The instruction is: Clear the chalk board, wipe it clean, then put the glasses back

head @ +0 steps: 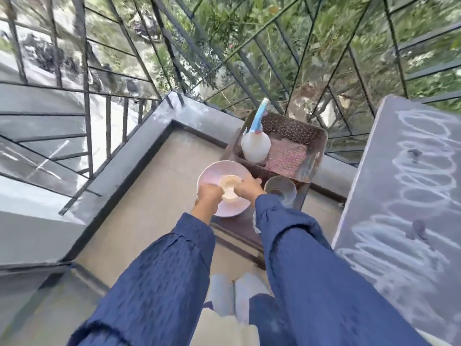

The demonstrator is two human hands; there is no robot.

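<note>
Right now both hands meet over a pink bowl (212,174). The left hand (210,196) and the right hand (249,187) each grip one side of a small cream cup (230,189), fingers (241,188) curled onto its rim. I cannot tell whether the cup rests in the bowl. A clear glass (280,189) stands just beside the right hand. Behind, a dark tray (320,138) holds a white spray bottle (255,147) and a checked cloth (287,157). The chalk board (399,186), scribbled white, stands at the right.
</note>
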